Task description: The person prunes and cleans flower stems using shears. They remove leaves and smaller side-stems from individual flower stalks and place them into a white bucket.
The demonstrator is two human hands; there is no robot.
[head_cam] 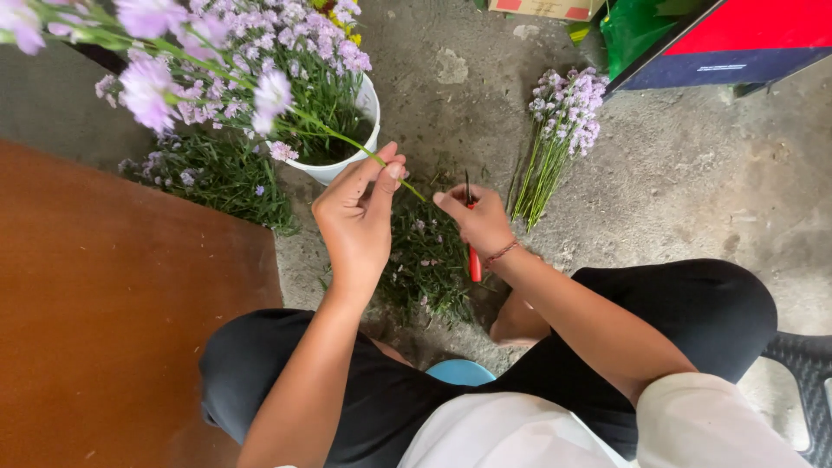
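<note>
Flower stem (347, 139) pinched in left hand (357, 217) — right hand (478, 221) grips red-handled shears (473, 251).

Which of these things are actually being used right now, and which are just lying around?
In use:
left hand, pinching a flower stem
right hand, gripping red-handled scissors
white bucket of purple flowers
laid-out bunch
trimmings on the ground

Lying about:
brown board
red and blue box
green bag
cardboard box
</note>
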